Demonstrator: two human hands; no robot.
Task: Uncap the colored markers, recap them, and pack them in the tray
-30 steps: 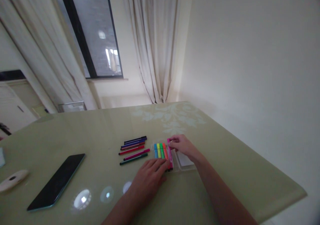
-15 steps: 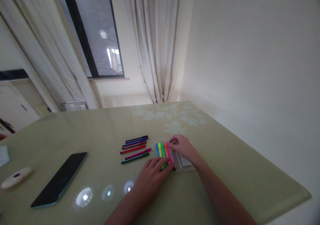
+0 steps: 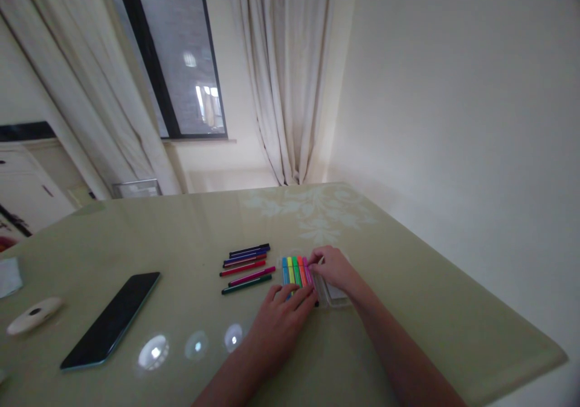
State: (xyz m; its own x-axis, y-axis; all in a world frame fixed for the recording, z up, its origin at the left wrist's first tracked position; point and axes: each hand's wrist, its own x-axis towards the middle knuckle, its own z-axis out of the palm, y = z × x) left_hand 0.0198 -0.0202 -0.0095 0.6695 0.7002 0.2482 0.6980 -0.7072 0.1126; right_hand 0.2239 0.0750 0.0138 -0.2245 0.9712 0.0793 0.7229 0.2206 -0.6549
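Observation:
Blue, yellow, green, orange and pink-purple markers (image 3: 296,268) lie side by side in an open clear plastic case (image 3: 334,298). My left hand (image 3: 283,313) rests over their near ends with its fingers stretched out, the index fingertip by the dark end of the rightmost marker. At the far end of that row, my right hand (image 3: 330,266) has thumb and fingers pinched on the purple marker (image 3: 307,264). The hand partly covers the case's right half. Left of the case, several loose markers (image 3: 244,265) in black, blue, red, pink and dark green lie roughly parallel.
On the left of the glossy green table (image 3: 190,226) lies a black phone (image 3: 113,319). Beyond it are a white oval object (image 3: 35,316) and a pale item (image 3: 9,277) at the frame edge. A wall (image 3: 453,123) runs along the table's right side.
The view has shifted slightly. My left hand's fingers have moved a little over the markers; my right hand stays at their far end.

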